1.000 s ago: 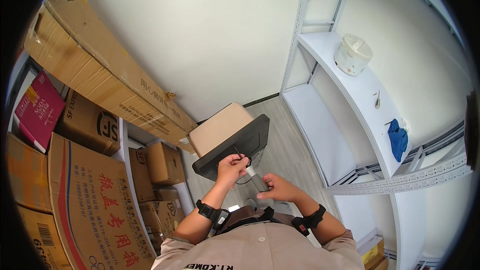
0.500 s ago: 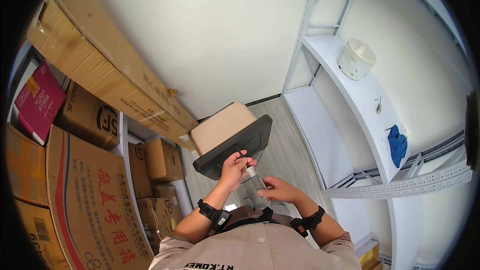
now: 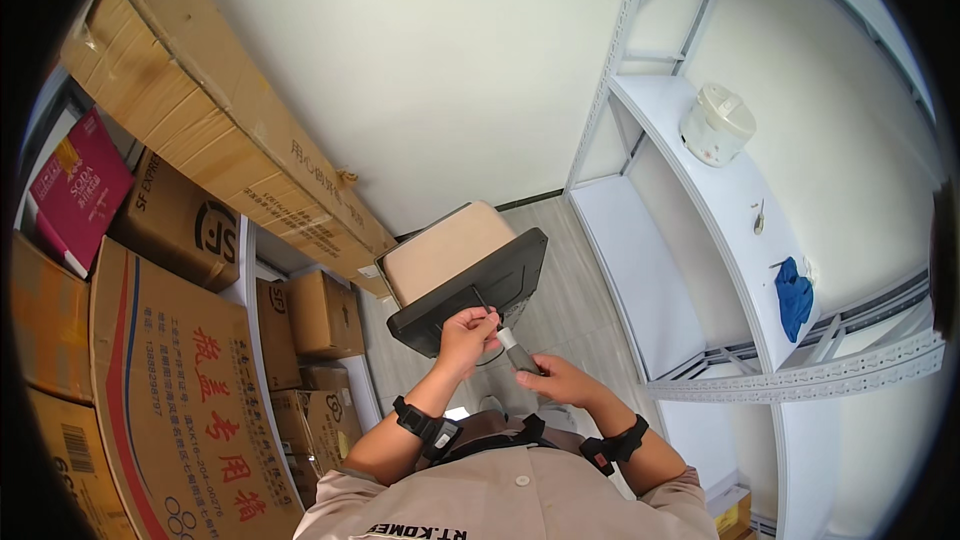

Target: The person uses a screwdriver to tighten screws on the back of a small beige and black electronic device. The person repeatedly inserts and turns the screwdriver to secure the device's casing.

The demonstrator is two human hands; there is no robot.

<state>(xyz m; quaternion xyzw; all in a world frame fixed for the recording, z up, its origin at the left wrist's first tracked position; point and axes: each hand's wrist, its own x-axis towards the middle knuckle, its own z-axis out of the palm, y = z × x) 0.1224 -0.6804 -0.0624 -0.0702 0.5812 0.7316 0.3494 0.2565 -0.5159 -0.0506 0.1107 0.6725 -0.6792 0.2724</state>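
Observation:
My left hand is closed in a pinch on a thin dark rod, which runs up against the black panel in front of me. Fingers hide the rod's near end. My right hand is wrapped round a grey cylindrical handle with a white end. That white end points toward my left fingers; whether it touches them I cannot tell. Below my left hand a thin dark cord partly shows. The black panel stands tilted against a box with a tan top.
A long cardboard box leans on the left shelving, beside several cartons and a magenta box. To the right, a white shelf holds a white rice cooker, a small metal tool and a blue cloth.
The fingers of my left hand have drawn closer together on the rod. The grey handle has shifted slightly, its white end still near the left fingers.

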